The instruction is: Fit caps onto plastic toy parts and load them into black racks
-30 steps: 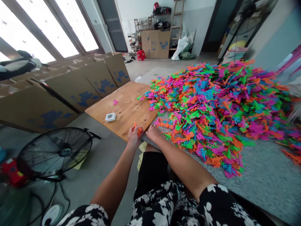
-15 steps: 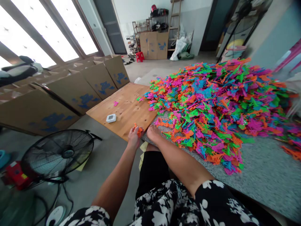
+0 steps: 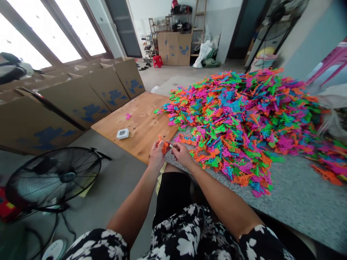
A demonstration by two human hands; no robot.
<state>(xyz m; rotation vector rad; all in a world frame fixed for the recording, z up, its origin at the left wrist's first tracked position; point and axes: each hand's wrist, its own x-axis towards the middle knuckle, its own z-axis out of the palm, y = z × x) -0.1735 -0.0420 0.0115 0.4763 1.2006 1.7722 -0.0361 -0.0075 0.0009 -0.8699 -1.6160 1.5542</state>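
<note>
My left hand [image 3: 157, 154] is closed around an orange plastic piece [image 3: 165, 146], which sticks up past the fingers near the front edge of the wooden board [image 3: 146, 119]. My right hand [image 3: 182, 153] meets it from the right, thumb and fingertips pinched together. A small pale thing [image 3: 171, 146] shows at those fingertips, too small to name. Close by on the right spreads a big heap of flat plastic pieces [image 3: 227, 115] in orange, pink, green and blue. Their exact kind is unclear.
On the board lie a small white device with a display [image 3: 123, 134] and a pink piece [image 3: 128, 116]. A black fan [image 3: 67, 177] stands at the left. Open cardboard boxes [image 3: 92, 94] line the window side. The heap rests on a speckled grey surface [image 3: 295, 191].
My right hand has risen from the board's corner and turned, its fingertips now pinched beside the orange piece. My left hand still holds that piece, slightly higher. The view has shifted a little.
</note>
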